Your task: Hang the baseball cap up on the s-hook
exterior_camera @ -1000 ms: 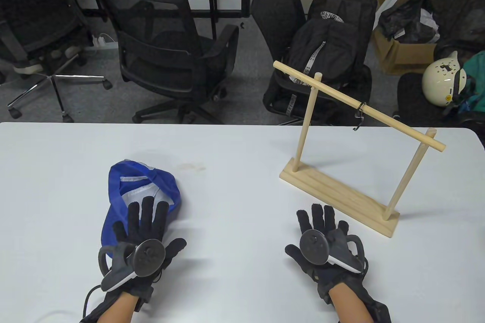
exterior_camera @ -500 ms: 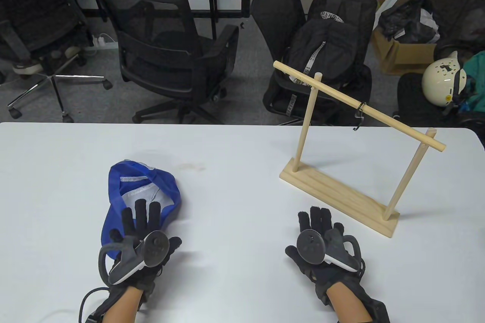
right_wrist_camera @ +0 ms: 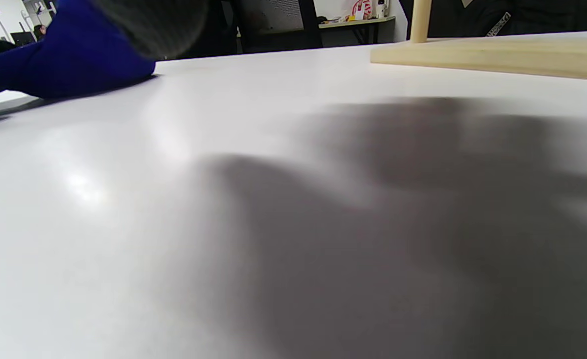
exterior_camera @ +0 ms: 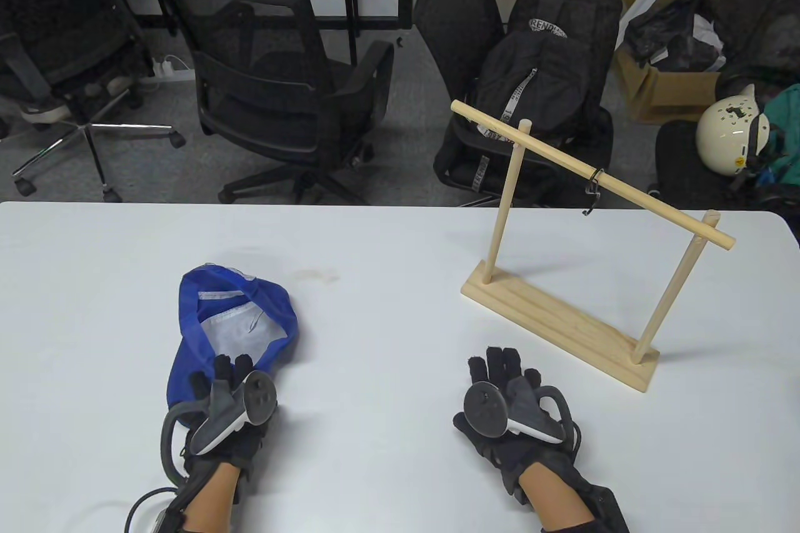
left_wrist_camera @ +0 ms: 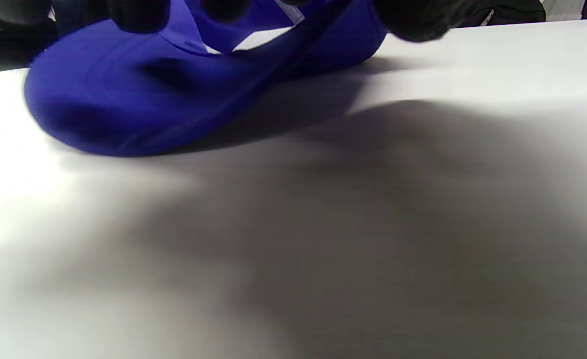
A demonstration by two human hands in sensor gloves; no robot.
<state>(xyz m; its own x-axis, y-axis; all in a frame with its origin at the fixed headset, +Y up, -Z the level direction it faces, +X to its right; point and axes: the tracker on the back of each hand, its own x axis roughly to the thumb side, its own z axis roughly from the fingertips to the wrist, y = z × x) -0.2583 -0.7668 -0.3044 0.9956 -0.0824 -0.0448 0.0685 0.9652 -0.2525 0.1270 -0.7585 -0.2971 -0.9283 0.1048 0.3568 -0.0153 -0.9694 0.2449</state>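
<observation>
blue baseball cap [exterior_camera: 232,320] lies upside down, left of table [exterior_camera: 387,245] centre, toward the near edge. wooden rack [exterior_camera: 584,258] stands toward the right edge; s-hook [exterior_camera: 592,194] hangs on its crossbar. bare surface between cap and rack. left hand [exterior_camera: 228,408] over the cap's brim, fingers curled down onto it; grip uncertain. right hand [exterior_camera: 506,405] flat above the table near the rack base, fingers spread, holding nothing.

Office: swivel chairs [exterior_camera: 275,89] behind white table [exterior_camera: 387,258].
</observation>
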